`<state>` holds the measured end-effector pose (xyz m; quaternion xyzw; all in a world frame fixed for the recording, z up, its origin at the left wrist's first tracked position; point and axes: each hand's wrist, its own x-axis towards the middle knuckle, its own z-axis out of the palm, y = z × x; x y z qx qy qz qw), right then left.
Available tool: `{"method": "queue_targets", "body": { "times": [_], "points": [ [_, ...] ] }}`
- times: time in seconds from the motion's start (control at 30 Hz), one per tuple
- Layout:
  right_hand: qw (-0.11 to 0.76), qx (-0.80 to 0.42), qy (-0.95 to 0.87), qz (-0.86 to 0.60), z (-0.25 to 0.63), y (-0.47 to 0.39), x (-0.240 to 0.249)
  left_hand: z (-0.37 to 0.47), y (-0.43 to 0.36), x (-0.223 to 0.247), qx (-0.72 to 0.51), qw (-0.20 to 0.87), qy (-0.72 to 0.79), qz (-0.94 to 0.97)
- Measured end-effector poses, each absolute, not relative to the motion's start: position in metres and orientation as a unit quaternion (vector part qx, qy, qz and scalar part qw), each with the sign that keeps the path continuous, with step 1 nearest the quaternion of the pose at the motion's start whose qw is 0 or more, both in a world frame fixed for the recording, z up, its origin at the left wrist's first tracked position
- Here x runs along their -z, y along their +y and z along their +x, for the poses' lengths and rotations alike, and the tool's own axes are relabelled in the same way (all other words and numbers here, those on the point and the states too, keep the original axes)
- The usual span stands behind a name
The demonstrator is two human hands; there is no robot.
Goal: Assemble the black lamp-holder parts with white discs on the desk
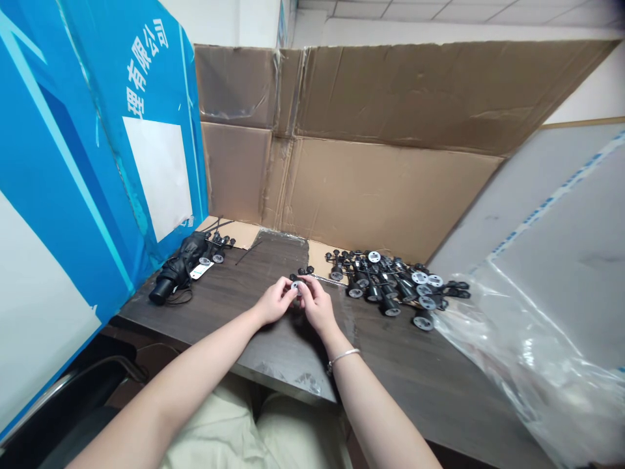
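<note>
My left hand (274, 301) and my right hand (316, 303) meet above the middle of the table, fingers closed around a small black part with a round grey end (295, 285). Its grey face points towards me, and small black knobs show just beyond my fingertips. Most of its body is hidden by my fingers, so I cannot make out its exact kind. A pile of similar black parts (388, 280), cylinders with grey discs, thin stems and knobs, lies to the right of my hands.
At the left lies a folded black umbrella (183, 264) with a white tag (200, 270), beside a few more such parts (219, 249). Cardboard (390, 195) walls the back, a blue panel (161, 85) the left. Clear plastic sheeting (517, 352) hangs over the right side of the dark table (405, 365).
</note>
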<state>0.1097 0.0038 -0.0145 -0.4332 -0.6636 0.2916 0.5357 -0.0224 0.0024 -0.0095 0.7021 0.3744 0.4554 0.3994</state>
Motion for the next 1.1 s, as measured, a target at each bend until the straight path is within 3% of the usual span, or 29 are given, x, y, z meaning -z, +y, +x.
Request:
{"method": "queue_targets", "body": {
  "times": [0.23, 0.5, 0.83, 1.1],
  "points": [
    [0.551, -0.299, -0.648, -0.433, 0.107, 0.004, 0.014, -0.022, 0.004, 0.01, -0.464, 0.373, 0.389, 0.703],
    [0.593, -0.436, -0.565, -0.374, 0.099, 0.008, 0.018, -0.027, 0.005, 0.011, -0.461, 0.364, 0.4, 0.703],
    [0.566, -0.525, -0.543, -0.33, 0.099, 0.003, 0.009, -0.028, 0.008, 0.015, -0.469, 0.36, 0.418, 0.69],
    [0.549, -0.525, -0.561, -0.33, 0.101, 0.002, 0.007, -0.028, 0.009, 0.018, -0.471, 0.355, 0.417, 0.692]
  ]
}}
